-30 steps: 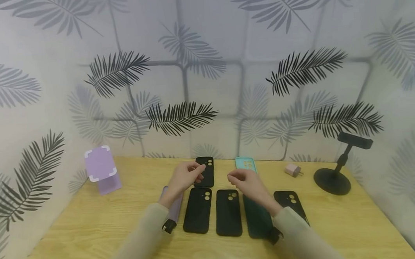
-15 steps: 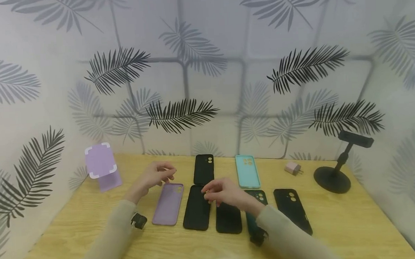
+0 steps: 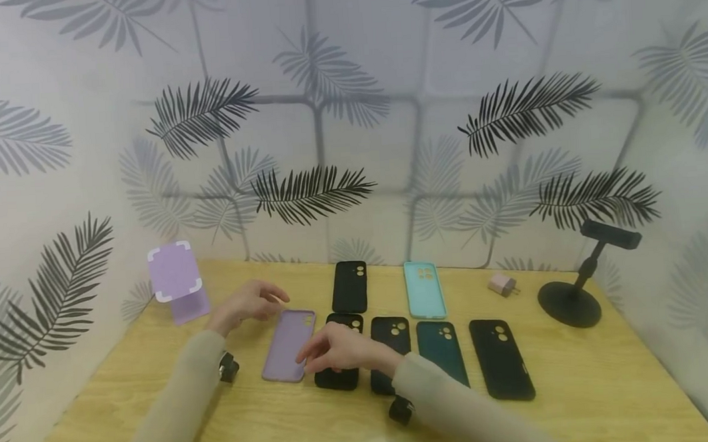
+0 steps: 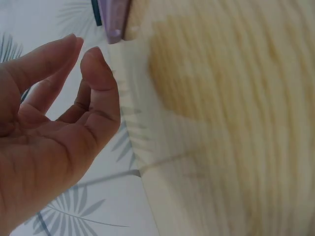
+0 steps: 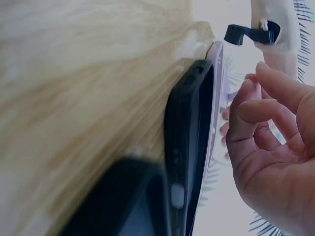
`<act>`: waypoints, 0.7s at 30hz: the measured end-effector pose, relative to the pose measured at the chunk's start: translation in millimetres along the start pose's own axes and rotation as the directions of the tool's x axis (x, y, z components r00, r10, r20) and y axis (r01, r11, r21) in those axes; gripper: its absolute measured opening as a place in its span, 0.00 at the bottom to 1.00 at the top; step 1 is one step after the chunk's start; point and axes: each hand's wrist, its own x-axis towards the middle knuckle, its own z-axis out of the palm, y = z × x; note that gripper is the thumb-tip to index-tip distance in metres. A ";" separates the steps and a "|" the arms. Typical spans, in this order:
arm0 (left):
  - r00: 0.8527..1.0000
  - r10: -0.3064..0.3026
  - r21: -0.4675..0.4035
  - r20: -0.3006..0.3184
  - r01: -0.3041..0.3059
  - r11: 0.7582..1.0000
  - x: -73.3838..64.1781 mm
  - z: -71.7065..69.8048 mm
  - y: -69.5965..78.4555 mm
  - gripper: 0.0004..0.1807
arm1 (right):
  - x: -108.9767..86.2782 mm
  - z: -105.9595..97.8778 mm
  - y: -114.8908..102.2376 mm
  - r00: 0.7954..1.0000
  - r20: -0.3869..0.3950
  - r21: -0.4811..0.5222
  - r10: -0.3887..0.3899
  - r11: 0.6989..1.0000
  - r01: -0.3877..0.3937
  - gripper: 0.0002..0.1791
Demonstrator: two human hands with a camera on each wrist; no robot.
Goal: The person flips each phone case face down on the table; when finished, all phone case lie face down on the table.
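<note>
The lilac phone case (image 3: 287, 348) lies flat on the wooden table, between my two hands. Near its upper left corner hovers my left hand (image 3: 247, 305), fingers loosely bent and holding nothing. The left wrist view shows a gap between those fingertips and the case corner (image 4: 115, 22). My right hand (image 3: 343, 348) is over a black phone case (image 3: 337, 380), partly hiding it, its fingertips by the lilac case's right edge. In the right wrist view, the bent fingers (image 5: 246, 110) hold nothing and stay apart from the black case (image 5: 189, 128).
More phone cases lie rightward: a black one (image 3: 390, 332), a dark green one (image 3: 443, 350) and another black one (image 3: 502, 360). Behind are a black case (image 3: 349, 288) and a turquoise case (image 3: 425, 291). A lilac stand (image 3: 176, 274), a charger plug (image 3: 501, 284) and a black stand (image 3: 570, 303) stand farther out.
Both hands have moved left. My left hand has passed beyond the lilac case, and my right hand has come from above the dark green case to the lilac case's right edge.
</note>
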 end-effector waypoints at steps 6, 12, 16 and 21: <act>0.999 -0.030 0.052 0.026 0.029 0.998 8.5 1.2 -4.8 0.18 | 10.6 8.9 -6.0 0.999 0.031 -0.194 -0.008 0.981 0.014 0.11; 0.997 -0.066 0.093 0.041 0.062 0.994 14.1 4.2 -4.4 0.18 | 17.1 9.9 -5.5 1.000 -0.003 -0.295 0.010 0.955 -0.010 0.08; 0.996 -0.066 0.119 0.052 0.060 0.991 16.4 4.4 -4.6 0.17 | 20.8 10.1 -3.4 1.000 0.005 -0.331 0.013 0.944 -0.010 0.06; 0.996 -0.071 0.138 0.048 0.063 0.988 16.8 2.9 -6.1 0.15 | 25.5 14.2 -4.7 1.000 0.007 -0.366 0.017 0.931 -0.013 0.03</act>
